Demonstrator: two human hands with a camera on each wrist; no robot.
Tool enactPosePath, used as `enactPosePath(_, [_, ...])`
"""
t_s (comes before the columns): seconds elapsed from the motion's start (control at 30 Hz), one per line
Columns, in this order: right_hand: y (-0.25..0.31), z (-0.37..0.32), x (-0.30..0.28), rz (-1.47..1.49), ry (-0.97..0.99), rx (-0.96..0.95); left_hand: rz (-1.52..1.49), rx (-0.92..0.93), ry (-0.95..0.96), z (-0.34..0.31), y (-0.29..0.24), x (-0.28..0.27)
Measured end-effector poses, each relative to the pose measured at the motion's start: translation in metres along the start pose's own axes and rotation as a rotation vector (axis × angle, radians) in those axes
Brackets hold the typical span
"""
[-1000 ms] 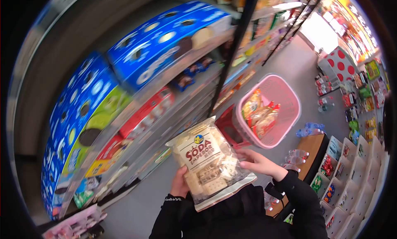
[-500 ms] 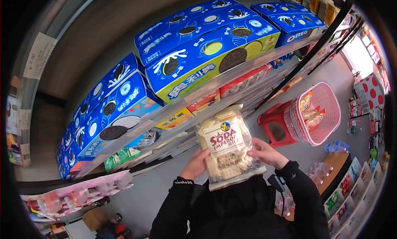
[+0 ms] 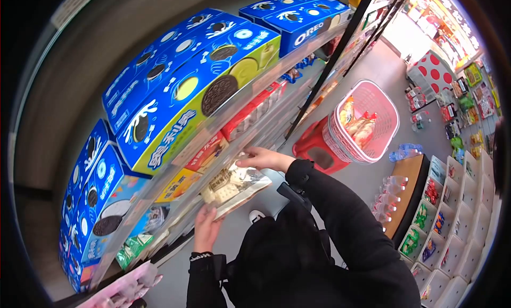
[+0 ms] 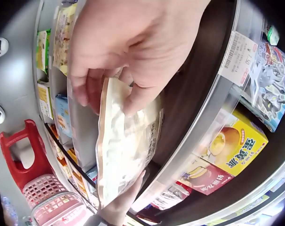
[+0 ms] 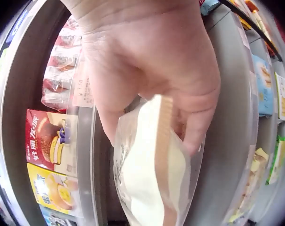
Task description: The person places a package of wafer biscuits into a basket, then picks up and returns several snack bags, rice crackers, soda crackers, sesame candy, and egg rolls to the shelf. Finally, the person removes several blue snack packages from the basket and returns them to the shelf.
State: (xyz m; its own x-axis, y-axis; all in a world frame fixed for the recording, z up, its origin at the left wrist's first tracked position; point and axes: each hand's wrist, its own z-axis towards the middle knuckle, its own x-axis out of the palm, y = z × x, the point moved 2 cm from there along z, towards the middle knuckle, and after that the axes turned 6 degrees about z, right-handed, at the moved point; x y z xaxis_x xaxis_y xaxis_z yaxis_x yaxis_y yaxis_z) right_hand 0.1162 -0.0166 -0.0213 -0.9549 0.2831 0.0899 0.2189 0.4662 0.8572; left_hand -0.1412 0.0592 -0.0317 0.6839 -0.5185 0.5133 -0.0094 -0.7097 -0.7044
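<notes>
A clear bag of soda crackers (image 3: 232, 186) lies nearly flat at the front edge of a middle shelf (image 3: 175, 193), held at both ends. My left hand (image 3: 206, 229) grips its near end, thumb and fingers pinching the sealed edge (image 4: 115, 92). My right hand (image 3: 264, 158) holds the far end, fingers curled over the top seam (image 5: 163, 136). The crackers bag (image 4: 126, 146) points into the shelf gap in the left wrist view. In the right wrist view the bag (image 5: 152, 179) hangs below the palm.
Large blue cookie boxes (image 3: 186, 84) fill the shelf above. Red and yellow snack boxes (image 3: 205, 151) sit beside the bag. A pink basket (image 3: 367, 124) with snacks rests on a red stool (image 3: 314, 148) in the aisle. Low display bins (image 3: 442, 201) stand at right.
The crackers bag went from upright in front of my chest to lying flat at the shelf edge. Both hands moved forward and left with it, and the head turned toward the shelves.
</notes>
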Motion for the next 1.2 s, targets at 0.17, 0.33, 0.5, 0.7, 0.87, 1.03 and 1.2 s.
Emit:
enactPosePath(0.17, [0.006, -0.028, -0.008, 0.095, 0.08, 0.056, 0.015, 0.028, -0.051, 0.0, -0.005, 0.007])
enactPosePath(0.33, [-0.011, -0.055, -0.01, 0.096, 0.18, 0.106, 0.122, -0.066, -0.165, -0.014, -0.003, 0.003])
enactPosePath(0.5, [-0.016, -0.04, -0.008, 0.081, 0.155, -0.129, 0.149, 0.031, -0.258, -0.015, -0.008, 0.012])
enactPosePath(0.7, [0.02, -0.004, -0.018, -0.08, -0.036, -0.368, 0.137, 0.132, -0.249, 0.009, -0.017, 0.014])
enactPosePath(0.87, [0.025, 0.022, -0.014, -0.309, -0.216, -0.467, 0.16, 0.127, -0.275, 0.015, -0.016, 0.02])
enactPosePath(1.03, [0.018, 0.033, -0.003, -0.367, -0.315, -0.679, 0.213, 0.085, -0.293, 0.009, -0.011, 0.021])
enactPosePath(1.2, [0.008, 0.05, 0.001, -0.51, -0.396, -0.549, 0.261, 0.031, -0.26, 0.013, -0.012, 0.019])
